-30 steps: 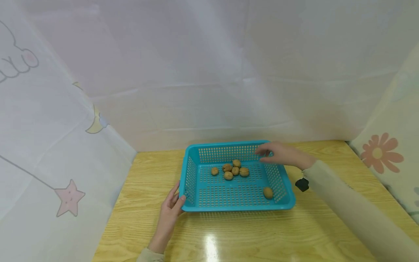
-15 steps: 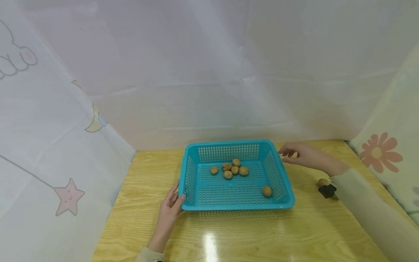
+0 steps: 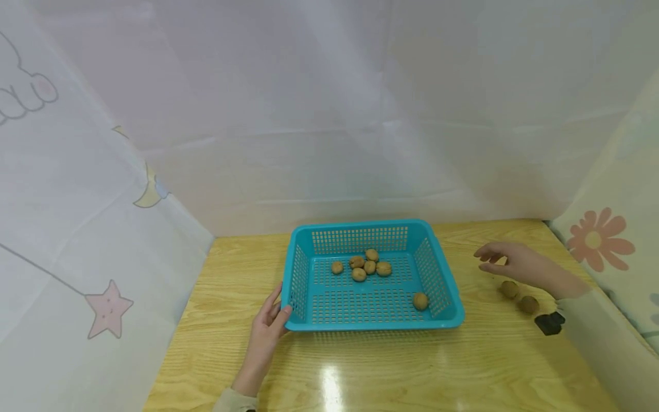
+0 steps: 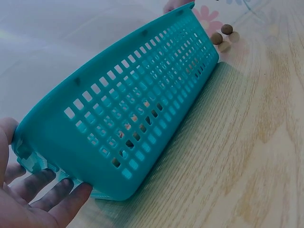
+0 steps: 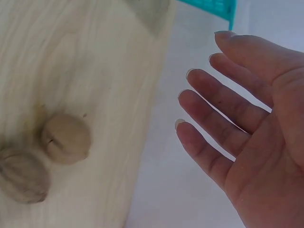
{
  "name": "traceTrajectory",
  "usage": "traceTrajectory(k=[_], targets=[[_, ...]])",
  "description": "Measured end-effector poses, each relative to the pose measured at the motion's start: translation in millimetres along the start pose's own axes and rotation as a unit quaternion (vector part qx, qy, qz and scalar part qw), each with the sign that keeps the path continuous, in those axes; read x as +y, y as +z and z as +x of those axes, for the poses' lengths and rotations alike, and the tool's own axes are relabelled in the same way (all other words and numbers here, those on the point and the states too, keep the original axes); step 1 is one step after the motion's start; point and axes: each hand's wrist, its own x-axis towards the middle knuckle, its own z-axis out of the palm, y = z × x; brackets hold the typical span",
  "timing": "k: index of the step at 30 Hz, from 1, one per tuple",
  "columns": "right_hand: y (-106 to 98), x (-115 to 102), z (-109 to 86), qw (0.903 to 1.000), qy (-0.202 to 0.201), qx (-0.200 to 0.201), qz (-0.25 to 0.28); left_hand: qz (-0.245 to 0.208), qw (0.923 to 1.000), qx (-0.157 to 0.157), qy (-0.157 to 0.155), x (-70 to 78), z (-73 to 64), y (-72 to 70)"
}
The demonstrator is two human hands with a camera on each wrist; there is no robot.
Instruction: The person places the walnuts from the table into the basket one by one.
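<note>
A blue plastic basket (image 3: 362, 328) with slotted walls stands on the wooden table, several walnuts (image 3: 358, 274) grouped on its floor. One more walnut (image 3: 420, 301) lies by its right wall, towards the front. My left hand (image 3: 264, 332) holds the basket's front left corner, thumb on the rim and fingers against the outer wall, as the left wrist view also shows. To the right of the basket, my right hand (image 3: 520, 266) hovers with nothing in it, its fingers spread and slightly bent in the right wrist view. Two walnuts (image 5: 65, 138) lie on the table close to it.
A white cloth (image 3: 329, 143) hangs behind the table (image 3: 231, 274), with printed cloth at both sides. A small black object (image 3: 550, 324) is at the right sleeve's cuff.
My right hand has moved from over the basket's right rim to the right, without anything in it. Two walnuts on the table have come into sight. The left hand keeps its place.
</note>
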Motion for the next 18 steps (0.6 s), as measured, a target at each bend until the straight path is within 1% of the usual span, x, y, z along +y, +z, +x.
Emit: traceTrajectory(k=[7, 12, 15, 18], targets=[[10.1, 25.7, -19.3, 0.9997, 0.022, -0.006, -0.007, -0.003, 1.0000, 0.001, -0.003, -1.2, 0.5, 0.3], [17.4, 40.5, -32.0, 0.9984, 0.051, -0.017, 0.017, -0.004, 1.0000, 0.001, 0.001, 0.1, 0.1, 1.3], [21.5, 48.0, -38.9, 0.9964, 0.073, -0.029, 0.031, -0.005, 1.0000, 0.003, 0.004, 0.7, 0.2, 1.3], [24.5, 53.7, -43.9, 0.9948, 0.084, -0.041, 0.040, -0.005, 1.0000, 0.004, 0.007, 1.7, 0.1, 1.3]])
